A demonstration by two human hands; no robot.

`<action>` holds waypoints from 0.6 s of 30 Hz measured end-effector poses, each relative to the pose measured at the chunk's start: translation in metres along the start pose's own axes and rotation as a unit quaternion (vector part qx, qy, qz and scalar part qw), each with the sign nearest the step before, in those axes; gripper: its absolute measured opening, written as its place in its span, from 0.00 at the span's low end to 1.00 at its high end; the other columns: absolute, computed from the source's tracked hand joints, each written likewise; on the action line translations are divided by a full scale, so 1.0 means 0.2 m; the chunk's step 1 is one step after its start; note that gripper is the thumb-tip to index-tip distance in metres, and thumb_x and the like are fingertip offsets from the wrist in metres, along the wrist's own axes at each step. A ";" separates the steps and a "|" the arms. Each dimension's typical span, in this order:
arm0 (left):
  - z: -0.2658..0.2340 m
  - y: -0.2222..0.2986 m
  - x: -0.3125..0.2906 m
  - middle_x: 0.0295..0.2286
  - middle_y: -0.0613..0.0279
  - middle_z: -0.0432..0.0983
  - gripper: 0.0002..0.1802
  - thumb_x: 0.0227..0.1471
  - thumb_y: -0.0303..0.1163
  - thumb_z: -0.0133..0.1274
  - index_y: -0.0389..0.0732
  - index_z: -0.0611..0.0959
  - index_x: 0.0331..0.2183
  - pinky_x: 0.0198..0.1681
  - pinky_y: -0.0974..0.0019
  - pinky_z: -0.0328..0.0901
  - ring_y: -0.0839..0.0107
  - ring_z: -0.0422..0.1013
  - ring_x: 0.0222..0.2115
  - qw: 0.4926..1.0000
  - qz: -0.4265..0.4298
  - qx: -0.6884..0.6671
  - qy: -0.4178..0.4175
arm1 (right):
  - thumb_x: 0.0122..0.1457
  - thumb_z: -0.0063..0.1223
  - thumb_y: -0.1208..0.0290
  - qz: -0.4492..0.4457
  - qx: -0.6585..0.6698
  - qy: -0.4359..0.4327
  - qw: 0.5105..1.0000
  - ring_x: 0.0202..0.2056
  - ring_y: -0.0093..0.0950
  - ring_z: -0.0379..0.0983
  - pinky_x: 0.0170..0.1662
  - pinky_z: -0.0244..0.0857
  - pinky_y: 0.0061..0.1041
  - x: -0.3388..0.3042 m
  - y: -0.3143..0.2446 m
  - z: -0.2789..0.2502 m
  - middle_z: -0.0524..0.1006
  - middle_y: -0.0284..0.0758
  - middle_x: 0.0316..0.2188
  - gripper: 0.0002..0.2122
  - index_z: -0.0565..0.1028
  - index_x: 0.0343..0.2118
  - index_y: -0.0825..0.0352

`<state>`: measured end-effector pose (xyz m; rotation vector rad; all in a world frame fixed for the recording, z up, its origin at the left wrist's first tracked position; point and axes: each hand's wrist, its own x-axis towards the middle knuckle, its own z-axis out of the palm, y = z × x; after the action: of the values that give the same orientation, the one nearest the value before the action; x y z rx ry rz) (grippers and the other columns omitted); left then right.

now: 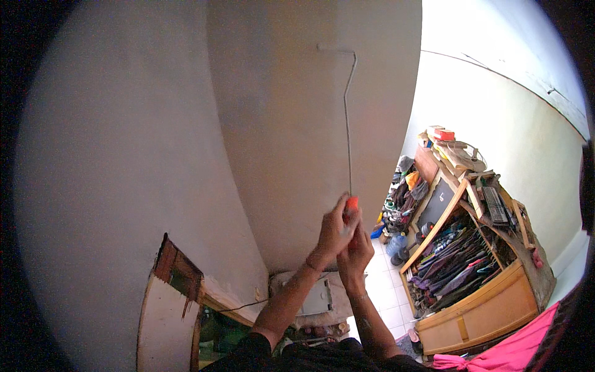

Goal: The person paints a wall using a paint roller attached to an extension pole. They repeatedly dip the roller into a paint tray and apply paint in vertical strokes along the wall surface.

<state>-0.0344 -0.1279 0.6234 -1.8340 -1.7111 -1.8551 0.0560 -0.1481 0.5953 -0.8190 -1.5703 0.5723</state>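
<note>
grip: both hands closed on an orange-handled tool [351, 203], left hand [334, 230] above, right hand [356, 251] under it
place: tool tip at foot of thin wall conduit [348, 124]
doing it well: press squarely, wrists steady
hidden: tool tip, what it touches
</note>
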 end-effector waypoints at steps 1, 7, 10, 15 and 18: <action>-0.02 0.00 0.09 0.35 0.37 0.78 0.30 0.56 0.37 0.58 0.30 0.69 0.55 0.38 0.56 0.72 0.46 0.78 0.37 1.000 0.019 -0.002 0.019 | 0.50 0.62 0.77 -0.003 -0.006 0.000 1.000 0.38 0.29 0.76 0.40 0.70 0.27 0.06 -0.01 0.05 0.78 0.42 0.35 0.30 0.68 0.59 0.71; -0.15 -0.03 0.51 0.36 0.37 0.79 0.26 0.56 0.38 0.56 0.30 0.74 0.50 0.40 0.55 0.72 0.46 0.78 0.38 0.997 0.070 0.001 0.044 | 0.51 0.58 0.76 -0.120 0.011 0.057 0.991 0.33 0.42 0.76 0.33 0.68 0.36 0.39 -0.13 0.27 0.76 0.44 0.33 0.31 0.66 0.62 0.63; -0.21 -0.03 0.66 0.38 0.43 0.80 0.24 0.55 0.36 0.59 0.32 0.75 0.50 0.44 0.56 0.71 0.51 0.78 0.41 0.998 0.050 -0.013 0.041 | 0.51 0.57 0.78 -0.111 -0.009 0.055 0.992 0.34 0.39 0.77 0.36 0.69 0.34 0.50 -0.22 0.32 0.77 0.46 0.34 0.30 0.67 0.60 0.67; -0.27 -0.04 0.87 0.34 0.47 0.81 0.18 0.59 0.36 0.53 0.33 0.78 0.46 0.40 0.60 0.72 0.59 0.79 0.35 0.997 0.030 -0.056 0.039 | 0.52 0.57 0.78 -0.107 -0.044 0.039 0.993 0.33 0.39 0.77 0.37 0.70 0.33 0.64 -0.30 0.39 0.78 0.46 0.34 0.29 0.67 0.60 0.66; -0.29 -0.07 0.92 0.33 0.48 0.82 0.17 0.59 0.38 0.53 0.34 0.80 0.44 0.39 0.61 0.72 0.60 0.79 0.34 0.997 0.055 0.002 0.056 | 0.53 0.56 0.79 -0.118 -0.038 0.025 0.992 0.34 0.40 0.78 0.37 0.70 0.33 0.69 -0.26 0.43 0.78 0.46 0.35 0.29 0.66 0.61 0.66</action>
<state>-0.1400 -0.0449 0.7613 -1.7487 -1.5453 -1.8704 -0.0427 -0.0681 0.7082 -0.6852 -1.6234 0.3211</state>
